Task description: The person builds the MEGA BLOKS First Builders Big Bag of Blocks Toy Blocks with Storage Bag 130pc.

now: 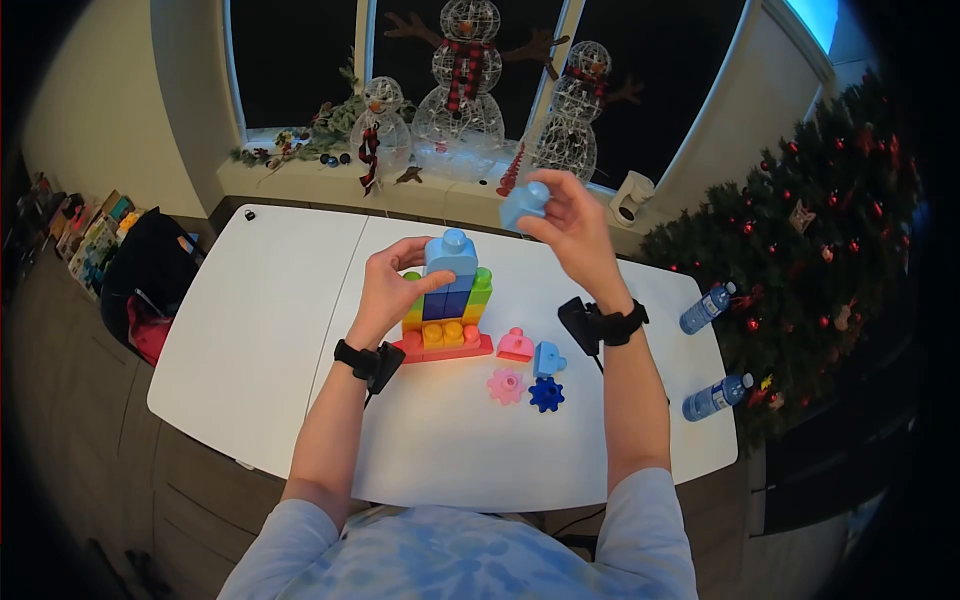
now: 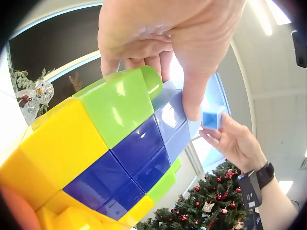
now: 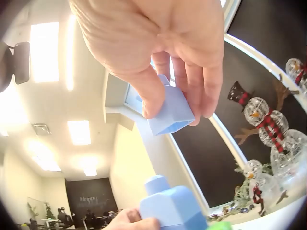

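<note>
A tower of toy building blocks stands on a red base (image 1: 450, 353), with yellow blocks, green blocks (image 2: 117, 108) and dark blue blocks (image 1: 447, 303) in it. A light blue block (image 1: 452, 258) with one round stud tops it. My left hand (image 1: 392, 285) holds that top from the side, thumb across its near face and fingers behind. Raised in the air, right of and above the tower, my right hand (image 1: 580, 235) pinches another light blue block (image 3: 171, 112) between thumb and fingers. Its hollow underside shows in the right wrist view.
Right of the tower lie a pink block (image 1: 515, 345), a blue block (image 1: 549, 358), a pink gear (image 1: 506, 386) and a dark blue gear (image 1: 547, 394). Two water bottles (image 1: 708, 308) stand near the white table's (image 1: 260, 330) right edge. Wire snowmen (image 1: 460, 110) line the windowsill.
</note>
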### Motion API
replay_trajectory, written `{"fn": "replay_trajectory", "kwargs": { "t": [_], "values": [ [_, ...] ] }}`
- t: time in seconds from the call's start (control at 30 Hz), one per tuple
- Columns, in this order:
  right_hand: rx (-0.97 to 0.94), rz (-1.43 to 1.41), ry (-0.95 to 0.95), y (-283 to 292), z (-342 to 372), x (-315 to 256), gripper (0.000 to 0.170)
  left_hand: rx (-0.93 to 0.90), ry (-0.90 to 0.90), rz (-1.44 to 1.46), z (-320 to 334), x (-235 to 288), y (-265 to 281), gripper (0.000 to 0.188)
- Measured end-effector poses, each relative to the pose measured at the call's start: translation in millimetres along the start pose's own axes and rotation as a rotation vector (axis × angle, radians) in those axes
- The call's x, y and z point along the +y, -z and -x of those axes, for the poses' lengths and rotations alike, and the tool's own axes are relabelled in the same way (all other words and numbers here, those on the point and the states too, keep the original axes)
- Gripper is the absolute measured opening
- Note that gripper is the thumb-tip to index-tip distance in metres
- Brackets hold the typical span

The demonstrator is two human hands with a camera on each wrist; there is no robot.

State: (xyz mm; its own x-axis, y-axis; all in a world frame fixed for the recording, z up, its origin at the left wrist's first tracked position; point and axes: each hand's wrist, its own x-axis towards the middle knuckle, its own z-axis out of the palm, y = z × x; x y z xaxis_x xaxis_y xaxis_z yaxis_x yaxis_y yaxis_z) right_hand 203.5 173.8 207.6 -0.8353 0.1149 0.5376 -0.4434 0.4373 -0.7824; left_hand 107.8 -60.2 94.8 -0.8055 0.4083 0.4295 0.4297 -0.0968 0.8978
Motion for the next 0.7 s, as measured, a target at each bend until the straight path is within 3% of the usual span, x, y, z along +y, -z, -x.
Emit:
{"fn": "replay_trajectory", "kwargs": {
  "t": [0.17,0.7],
  "values": [
    [-0.186,-0.013,0.077,-51.6,-15.2,-12.5,0.047,-0.018,0.016,0.007,-0.3,7.7,1.2,0.052],
    [-0.245,0.060,0.050,-57.5,-7.5,2.9,0.041,-0.008,0.019,0.003,-0.2,5.6,0.4,0.051]
  ]
}}
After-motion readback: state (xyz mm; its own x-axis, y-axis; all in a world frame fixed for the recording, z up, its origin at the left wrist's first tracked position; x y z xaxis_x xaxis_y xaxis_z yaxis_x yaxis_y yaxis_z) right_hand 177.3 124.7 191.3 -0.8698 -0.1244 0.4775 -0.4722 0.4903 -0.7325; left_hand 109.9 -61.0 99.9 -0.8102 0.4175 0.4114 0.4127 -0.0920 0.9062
